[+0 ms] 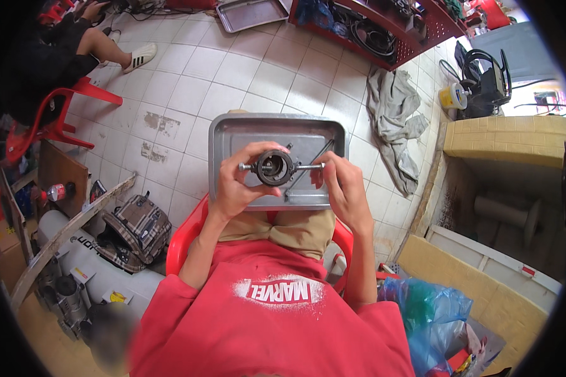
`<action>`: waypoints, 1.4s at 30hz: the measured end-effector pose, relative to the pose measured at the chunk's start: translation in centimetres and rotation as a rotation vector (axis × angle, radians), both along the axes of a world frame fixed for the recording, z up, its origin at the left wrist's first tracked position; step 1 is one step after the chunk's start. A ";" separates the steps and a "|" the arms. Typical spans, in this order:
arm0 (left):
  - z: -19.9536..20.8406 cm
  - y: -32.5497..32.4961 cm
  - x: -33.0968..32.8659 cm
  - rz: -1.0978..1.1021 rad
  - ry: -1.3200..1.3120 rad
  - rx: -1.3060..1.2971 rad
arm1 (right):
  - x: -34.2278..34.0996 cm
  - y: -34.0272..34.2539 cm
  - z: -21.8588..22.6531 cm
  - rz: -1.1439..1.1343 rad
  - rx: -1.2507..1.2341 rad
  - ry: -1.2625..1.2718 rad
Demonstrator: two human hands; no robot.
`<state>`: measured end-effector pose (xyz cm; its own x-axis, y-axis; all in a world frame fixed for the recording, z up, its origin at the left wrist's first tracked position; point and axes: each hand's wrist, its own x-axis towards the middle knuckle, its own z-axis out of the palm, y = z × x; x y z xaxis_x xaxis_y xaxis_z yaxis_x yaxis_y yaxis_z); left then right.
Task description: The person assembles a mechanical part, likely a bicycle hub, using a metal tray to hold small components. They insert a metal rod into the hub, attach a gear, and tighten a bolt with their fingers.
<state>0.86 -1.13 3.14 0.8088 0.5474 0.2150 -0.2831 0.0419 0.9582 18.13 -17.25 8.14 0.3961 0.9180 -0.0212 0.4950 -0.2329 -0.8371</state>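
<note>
Above a grey metal tray [233, 125] on my lap, I hold a dark ring-shaped metal part [263, 179] with a round opening. Bolts stick out from both sides of it. My left hand [236, 188] wraps round the ring's left side, fingers over the top and thumb underneath. At the right, my right hand [346, 191] pinches the head of the long bolt [308, 167] that runs into the ring. A thin metal rod [322, 149] lies in the tray behind my right hand, and a small metal piece sits near the ring, partly hidden.
A grey cloth [396, 119] lies on the tiled floor to the right. Left of me are a plaid backpack [143, 229] and a long wooden strip [69, 235]. A person sits on a red chair [75, 100] at far left. A blue plastic bag [431, 308] stands at lower right.
</note>
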 end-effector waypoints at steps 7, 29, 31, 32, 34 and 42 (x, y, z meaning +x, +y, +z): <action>0.4 0.2 -0.1 -0.028 0.036 -0.006 | -0.2 -0.8 0.1 -0.059 -0.025 0.022; 0.7 0.3 0.2 0.013 -0.005 -0.008 | -1.5 0.8 0.6 -0.110 0.139 0.023; 0.6 0.3 0.2 0.003 -0.013 0.011 | -1.3 0.4 0.4 -0.109 0.129 0.047; 0.6 0.3 0.1 -0.002 -0.016 0.020 | -0.7 0.3 -0.1 -0.084 0.032 0.006; 0.3 0.3 0.1 -0.007 -0.016 0.008 | -0.8 0.5 0.1 -0.138 0.077 0.056; 0.4 0.1 0.0 -0.019 0.037 -0.002 | -1.0 0.2 0.3 -0.150 0.082 0.065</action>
